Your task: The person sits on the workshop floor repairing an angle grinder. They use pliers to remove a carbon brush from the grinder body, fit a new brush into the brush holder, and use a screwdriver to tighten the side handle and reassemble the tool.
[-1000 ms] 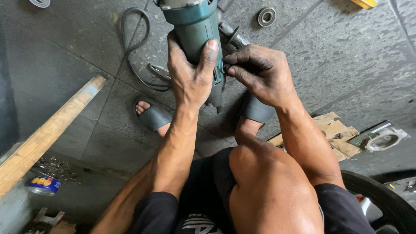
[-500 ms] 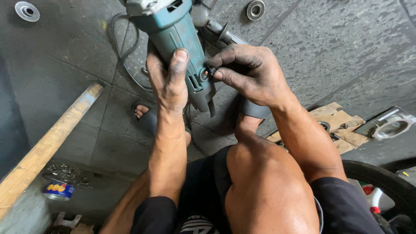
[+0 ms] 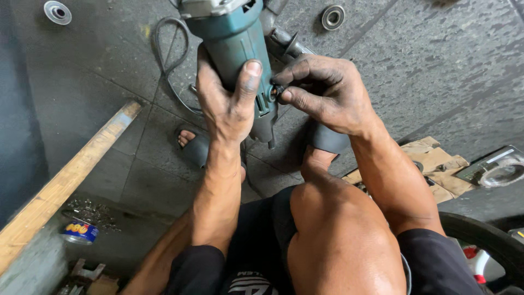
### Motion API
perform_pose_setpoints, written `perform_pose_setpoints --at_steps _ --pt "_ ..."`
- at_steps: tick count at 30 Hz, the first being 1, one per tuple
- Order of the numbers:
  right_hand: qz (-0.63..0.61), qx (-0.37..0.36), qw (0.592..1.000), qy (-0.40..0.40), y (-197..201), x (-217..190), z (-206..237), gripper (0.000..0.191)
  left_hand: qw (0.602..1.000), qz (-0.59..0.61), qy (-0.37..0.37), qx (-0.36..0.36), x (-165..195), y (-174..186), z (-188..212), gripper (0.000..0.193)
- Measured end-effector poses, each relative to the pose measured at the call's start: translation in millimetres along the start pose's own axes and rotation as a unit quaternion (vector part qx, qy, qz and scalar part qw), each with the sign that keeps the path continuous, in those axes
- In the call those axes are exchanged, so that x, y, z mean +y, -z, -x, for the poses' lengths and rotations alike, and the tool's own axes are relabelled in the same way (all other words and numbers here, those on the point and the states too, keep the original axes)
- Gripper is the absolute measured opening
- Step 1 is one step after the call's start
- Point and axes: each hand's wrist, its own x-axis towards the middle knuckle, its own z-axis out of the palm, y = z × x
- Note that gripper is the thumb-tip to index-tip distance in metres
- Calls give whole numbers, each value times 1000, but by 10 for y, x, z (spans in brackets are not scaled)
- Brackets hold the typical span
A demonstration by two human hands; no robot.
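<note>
Left hand (image 3: 226, 106) grips the teal grinder (image 3: 232, 41); right hand (image 3: 327, 93) pinches its side cap (image 3: 277, 94).

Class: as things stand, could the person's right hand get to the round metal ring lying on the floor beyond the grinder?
Probably yes: the right hand is pinching a small part at the grinder, but bare floor lies between it and the ring.

Left hand (image 3: 229, 104) wrapped in a firm grip, thumb laid flat and pointed up, forearm stretched forward between the knees, right hand (image 3: 322, 93) curled inward, blackened fingertips (image 3: 286, 94) pinched together, wrist bent, elbow drawn back.
</note>
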Motion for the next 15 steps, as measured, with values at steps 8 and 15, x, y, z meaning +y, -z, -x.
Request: perform_pose_setpoints --at_steps 8,15 --pt "72 -1 997 35 -16 -3 -11 18 999 -42 -6 8 110 -12 3 59" --pt "179 19 980 79 -86 -99 -3 21 998 -57 -1 14 84 -4 5 60"
